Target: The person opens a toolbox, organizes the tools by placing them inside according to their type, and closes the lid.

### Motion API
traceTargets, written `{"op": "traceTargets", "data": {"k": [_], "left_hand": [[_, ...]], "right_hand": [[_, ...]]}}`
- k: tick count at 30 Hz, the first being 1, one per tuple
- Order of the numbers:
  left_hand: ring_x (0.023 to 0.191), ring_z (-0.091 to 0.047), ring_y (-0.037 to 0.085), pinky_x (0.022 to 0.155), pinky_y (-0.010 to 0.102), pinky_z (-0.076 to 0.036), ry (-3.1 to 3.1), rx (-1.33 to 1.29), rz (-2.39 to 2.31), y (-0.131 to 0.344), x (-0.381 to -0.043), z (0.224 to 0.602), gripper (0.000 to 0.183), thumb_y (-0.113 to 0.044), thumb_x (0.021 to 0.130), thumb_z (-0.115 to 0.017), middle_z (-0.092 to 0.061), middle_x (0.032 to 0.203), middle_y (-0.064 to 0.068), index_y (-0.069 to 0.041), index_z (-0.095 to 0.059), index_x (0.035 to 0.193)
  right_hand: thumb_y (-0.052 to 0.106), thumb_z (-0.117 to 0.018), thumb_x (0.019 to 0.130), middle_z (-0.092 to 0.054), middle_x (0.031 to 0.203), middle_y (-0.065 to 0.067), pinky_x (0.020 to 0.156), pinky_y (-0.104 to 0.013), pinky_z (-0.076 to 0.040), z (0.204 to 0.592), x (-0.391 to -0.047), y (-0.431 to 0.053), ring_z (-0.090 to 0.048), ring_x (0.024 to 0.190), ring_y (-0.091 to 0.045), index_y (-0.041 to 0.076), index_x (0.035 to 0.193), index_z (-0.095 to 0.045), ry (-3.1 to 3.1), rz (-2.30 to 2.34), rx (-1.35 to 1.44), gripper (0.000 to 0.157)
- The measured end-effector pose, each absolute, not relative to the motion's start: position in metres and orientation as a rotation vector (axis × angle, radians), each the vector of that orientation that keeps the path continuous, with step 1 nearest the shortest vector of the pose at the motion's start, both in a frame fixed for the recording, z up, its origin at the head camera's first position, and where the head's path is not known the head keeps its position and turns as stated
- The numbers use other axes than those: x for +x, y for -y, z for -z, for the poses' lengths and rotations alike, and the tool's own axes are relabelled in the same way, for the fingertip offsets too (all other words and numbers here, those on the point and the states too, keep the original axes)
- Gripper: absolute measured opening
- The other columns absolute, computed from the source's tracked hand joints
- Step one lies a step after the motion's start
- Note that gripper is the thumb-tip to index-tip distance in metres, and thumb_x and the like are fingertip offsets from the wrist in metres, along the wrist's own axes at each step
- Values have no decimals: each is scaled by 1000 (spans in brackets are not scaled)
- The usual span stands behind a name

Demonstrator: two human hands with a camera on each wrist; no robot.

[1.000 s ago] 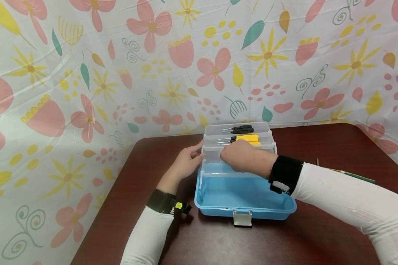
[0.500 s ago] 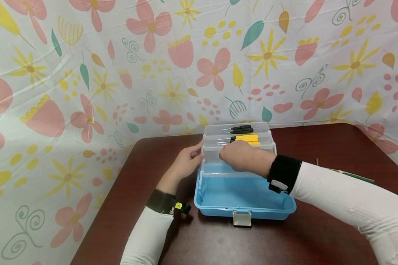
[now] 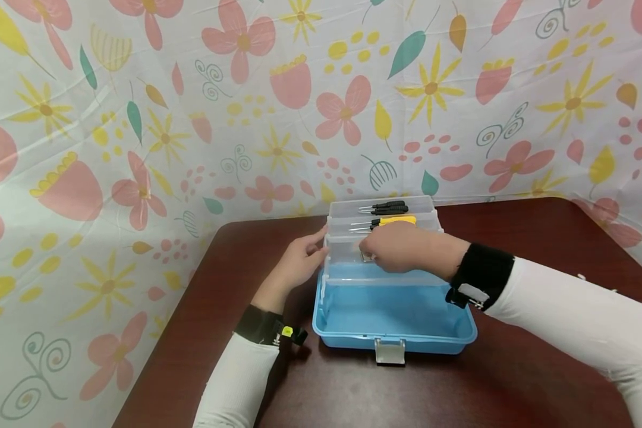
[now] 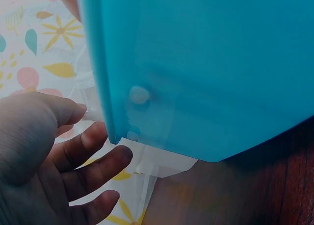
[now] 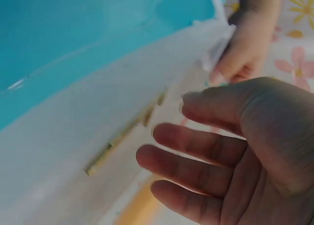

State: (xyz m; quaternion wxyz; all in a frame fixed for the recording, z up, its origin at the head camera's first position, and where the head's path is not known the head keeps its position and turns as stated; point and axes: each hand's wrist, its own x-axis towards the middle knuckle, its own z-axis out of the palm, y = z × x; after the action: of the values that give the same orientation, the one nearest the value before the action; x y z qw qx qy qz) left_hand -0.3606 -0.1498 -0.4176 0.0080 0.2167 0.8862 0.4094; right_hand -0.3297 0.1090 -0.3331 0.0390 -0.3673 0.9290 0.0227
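Note:
A blue toolbox (image 3: 396, 343) stands with its translucent stepped trays (image 3: 348, 246) raised at the back. My right hand (image 3: 401, 245) hovers over the lowest tray. Its fingers look loosely extended in the right wrist view, beside a thin brass-coloured metal piece (image 5: 125, 133) with notches at one end, lying in the tray. My left hand (image 3: 301, 260) is at the left side of the trays, its slightly bent fingers by the toolbox edge. Yellow-handled screwdrivers (image 3: 401, 220) lie in the middle tray, partly covered by my right hand. Black-handled screwdrivers (image 3: 390, 208) lie in the top tray.
The toolbox rests on a dark red-brown table (image 3: 331, 392), its white latch (image 3: 390, 352) hanging open at the front. A flower-patterned cloth (image 3: 278, 119) hangs close behind the table. Small bits (image 3: 582, 276) show just behind my right sleeve.
My right hand has moved slightly right and its fingers have let go of the metal piece, which now shows in the lowest tray. My left hand stays at the trays' side.

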Motion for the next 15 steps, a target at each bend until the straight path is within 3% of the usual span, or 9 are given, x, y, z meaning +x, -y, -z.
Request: {"op": "traceTargets", "data": {"k": [10,15], "left_hand": [[67,-59,23,62,34,-52,-2782,658,-1267,150,-361,418,57,-32,106,-58,-64,75,7,-31,-39,159],[69,-60,22,63,34,-53,-2772,671,-1265,149,-361,417,57,-32,106,-57,-66,79,12,-29,-38,160]], "right_hand": [[16,-70,93,-68,80,5,65,-29,-51,304,-321,-152,-56,69,-12,20,89,-73,-2872,131,-1112,6],[20,-75,91,-64,78,6,66,-30,-50,293,-318,-185,-53,68,-12,20,87,-71,-2907,170,-1031,5]]}}
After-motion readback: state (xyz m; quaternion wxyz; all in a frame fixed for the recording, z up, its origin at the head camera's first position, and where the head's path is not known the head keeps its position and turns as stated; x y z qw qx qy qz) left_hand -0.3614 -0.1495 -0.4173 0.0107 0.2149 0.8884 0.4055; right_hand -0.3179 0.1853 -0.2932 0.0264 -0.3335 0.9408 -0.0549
